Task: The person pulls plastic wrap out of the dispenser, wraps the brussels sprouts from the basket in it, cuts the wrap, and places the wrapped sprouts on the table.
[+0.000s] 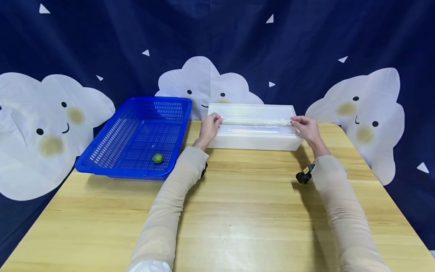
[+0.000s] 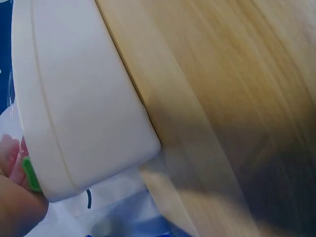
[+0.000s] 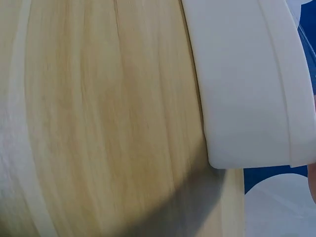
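Observation:
A long white cling film dispenser point(image 1: 253, 142) stands at the back of the table with its lid point(image 1: 251, 109) raised behind. Clear cling film point(image 1: 258, 123) stretches across its top between both hands. My left hand point(image 1: 209, 128) pinches the film at the dispenser's left end, and my right hand point(image 1: 307, 129) pinches it at the right end. In the left wrist view, a small green part point(image 2: 31, 175) shows at the dispenser's end beside the left hand point(image 2: 19, 207). Only a sliver of the right hand point(image 3: 312, 182) appears in the right wrist view.
Left of the dispenser sits a blue plastic basket point(image 1: 119, 172), close to the left forearm. A small round green item point(image 1: 158, 158) lies inside it. The wooden table point(image 1: 238, 211) ends at a dark blue curtain point(image 1: 238, 34) with cloud prints.

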Demonstrator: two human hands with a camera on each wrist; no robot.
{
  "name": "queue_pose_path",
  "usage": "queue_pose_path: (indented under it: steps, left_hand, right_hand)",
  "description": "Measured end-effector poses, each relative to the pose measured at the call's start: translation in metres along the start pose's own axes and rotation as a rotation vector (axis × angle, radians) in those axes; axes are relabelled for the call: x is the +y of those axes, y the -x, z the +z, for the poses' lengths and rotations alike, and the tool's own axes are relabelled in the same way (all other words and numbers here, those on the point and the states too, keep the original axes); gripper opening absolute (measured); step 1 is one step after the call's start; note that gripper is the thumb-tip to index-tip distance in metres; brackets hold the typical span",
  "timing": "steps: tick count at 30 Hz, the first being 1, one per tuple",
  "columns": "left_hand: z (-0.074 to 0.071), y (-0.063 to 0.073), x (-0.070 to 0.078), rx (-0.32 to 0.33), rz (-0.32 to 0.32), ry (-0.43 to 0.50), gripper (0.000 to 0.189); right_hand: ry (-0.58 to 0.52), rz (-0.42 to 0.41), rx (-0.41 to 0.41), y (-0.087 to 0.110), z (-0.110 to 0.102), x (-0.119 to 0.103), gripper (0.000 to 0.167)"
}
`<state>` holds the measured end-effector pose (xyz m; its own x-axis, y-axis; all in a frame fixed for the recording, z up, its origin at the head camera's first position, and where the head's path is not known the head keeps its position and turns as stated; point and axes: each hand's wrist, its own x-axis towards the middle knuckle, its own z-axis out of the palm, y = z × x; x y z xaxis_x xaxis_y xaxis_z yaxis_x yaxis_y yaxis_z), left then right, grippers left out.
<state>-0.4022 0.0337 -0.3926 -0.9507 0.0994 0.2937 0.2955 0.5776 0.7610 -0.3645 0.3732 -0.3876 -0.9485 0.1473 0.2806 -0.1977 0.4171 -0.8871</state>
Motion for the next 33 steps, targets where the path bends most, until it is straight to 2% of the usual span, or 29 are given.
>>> queue_pose_path:
  steps: [3,6,14,21,25,33]
  left_hand:
    - [-0.001,-0.001,-0.001,-0.023,0.011,0.030,0.023]
    - [-0.002,-0.001,-0.001,-0.042,0.017,0.019,0.031]
    - [-0.004,0.000,-0.004,0.087,-0.017,-0.129,0.017]
    - [-0.004,0.003,-0.006,0.140,-0.050,-0.141,0.012]
    - [-0.003,0.003,-0.009,0.157,-0.076,-0.144,0.013]
    - [-0.001,0.000,-0.016,0.200,-0.137,-0.008,0.015]
  right_hand:
    - [-0.013,0.000,-0.042,0.000,-0.003,-0.001,0.030]
    - [-0.024,0.010,-0.075,-0.001,-0.005,-0.001,0.032]
    - [0.022,0.009,-0.130,-0.002,-0.005,0.000,0.033]
    - [0.064,-0.017,-0.041,0.000,-0.002,-0.001,0.019]
    - [0.083,-0.023,0.026,0.000,-0.002,-0.001,0.018]
    - [0.204,-0.055,0.114,-0.003,0.002,-0.002,0.025]
